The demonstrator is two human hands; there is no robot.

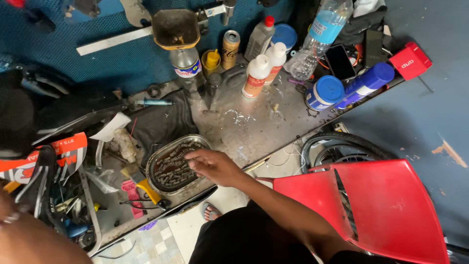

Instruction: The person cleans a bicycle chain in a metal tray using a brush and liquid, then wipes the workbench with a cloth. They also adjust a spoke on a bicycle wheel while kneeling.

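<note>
My right hand [213,167] reaches in from the lower right. Its fingertips rest over the near edge of an oval metal tray [155,162]. The tray holds a dark, oily bicycle chain [173,164] coiled in liquid. The fingers are stretched out and loosely apart, and I see nothing held in them. My left arm [34,239] fills the bottom left corner as a blurred shape. Its hand [7,211] lies at the frame's edge beside black bicycle parts [35,186], and its grip is not readable.
The grimy metal workbench [244,124] carries white squeeze bottles [256,76], a drink can [230,49], a clear water bottle [320,36], a blue spray can [366,83], a phone [340,62] and a yellow-handled brush [146,188]. A red plastic chair [386,205] and a bicycle wheel [337,146] stand at the right.
</note>
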